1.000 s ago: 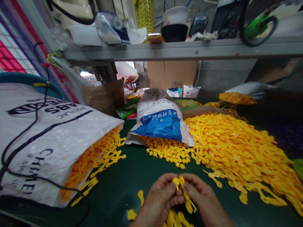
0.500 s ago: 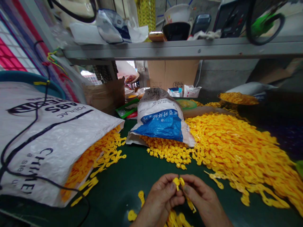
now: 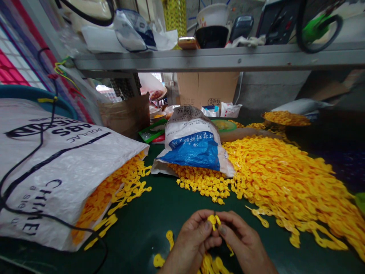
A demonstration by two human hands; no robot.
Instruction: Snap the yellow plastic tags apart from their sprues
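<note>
**Item 1:** left hand (image 3: 194, 239), thumb and forefinger closed in a narrow pinch on a yellow plastic tag (image 3: 212, 220), held over the table's near edge.

**Item 2:** right hand (image 3: 244, 239), also in a narrow pinch, its fingertips meeting the same yellow cluster from the other side. Whether this is one tag or two linked ones cannot be told.

**Surroundings, clock-face from the hands:**
- 6 to 7 o'clock: loose tags (image 3: 209, 264) on the green work table (image 3: 142, 236).
- 1 o'clock: a large heap of tags (image 3: 273, 171).
- 12 o'clock: a sack with a blue panel (image 3: 194, 154).
- 10 o'clock: a white woven sack (image 3: 57, 171), spilling tags from its mouth, with a black cable (image 3: 25, 179) across it.

**Risks:** a slipping pinch could drop the thin tag among the loose ones. A wrist brushing the heap's edge could spread it.
</note>
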